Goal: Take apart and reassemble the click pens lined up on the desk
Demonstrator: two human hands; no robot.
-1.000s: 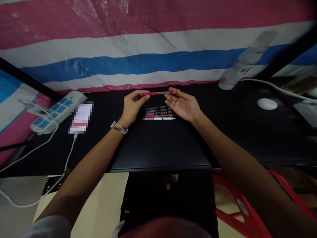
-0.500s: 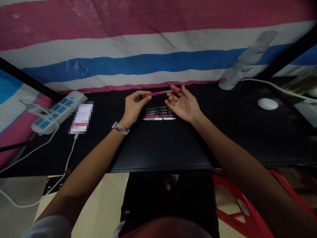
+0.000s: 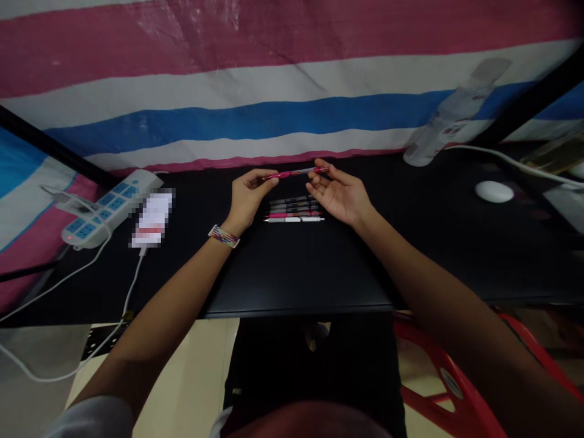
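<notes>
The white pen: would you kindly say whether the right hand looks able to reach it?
Probably yes: nothing covers the white pen, and the right hand is close by, though it is at one end of the held pink pen.

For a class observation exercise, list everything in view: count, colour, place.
held pen: one, pink and clear, between the hands
pens: at least five, mixed, rowed on table
table: one, black, under the pens
power strip: one, white and blue, left
phone: one, pale, pixelated, beside strip
phone cable: one, white, below phone
bottle: one, clear, back right
mouse: one, white, right
right cable: one, white, behind mouse
sheet: one, pink, white and blue, behind the table
posts: two, black, left and right
stool: one, red, lower right
far right: more, unclear
wristband: one, multicoloured, left wrist
trousers: one pair, dark, bottom centre
left hand: one, bare, pen's left end
right hand: one, bare, pen's right end
</notes>
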